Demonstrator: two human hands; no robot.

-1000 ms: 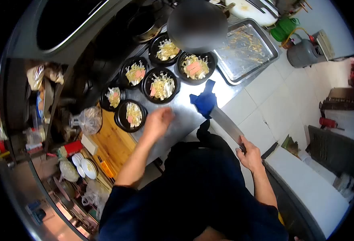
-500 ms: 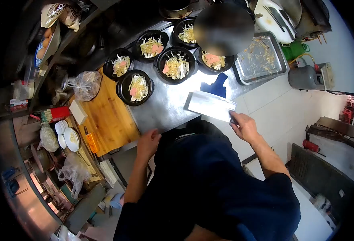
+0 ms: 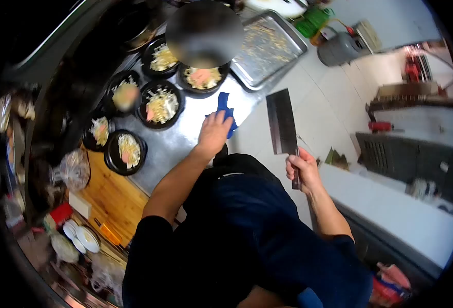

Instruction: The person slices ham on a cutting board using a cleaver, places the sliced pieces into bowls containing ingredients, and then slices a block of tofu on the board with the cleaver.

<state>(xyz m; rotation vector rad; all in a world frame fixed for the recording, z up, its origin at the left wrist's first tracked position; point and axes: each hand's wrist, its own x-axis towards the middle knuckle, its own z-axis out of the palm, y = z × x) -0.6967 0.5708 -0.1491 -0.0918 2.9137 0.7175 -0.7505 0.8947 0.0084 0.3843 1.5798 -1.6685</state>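
Observation:
My left hand reaches over the steel counter, its stretched fingers lying on a crumpled dark blue cloth near the edge. Part of the cloth is hidden under the fingers. My right hand is closed around the handle of a cleaver, whose broad dark blade points away from me beyond the counter edge, above the pale floor. Nearest the cloth are two black bowls, one to its left and another behind it. They hold enoki mushrooms and pink slices.
Several similar black bowls stand at the left and back. A metal tray with food scraps lies at the back right. Beside the wooden cutting board are a tied plastic bag and white dishes. A grey gas cylinder stands on the floor.
My left hand has moved from the counter's front edge onto the blue cloth. My right hand has turned the cleaver from lying sideways over the counter to pointing away. The view has shifted and turned.

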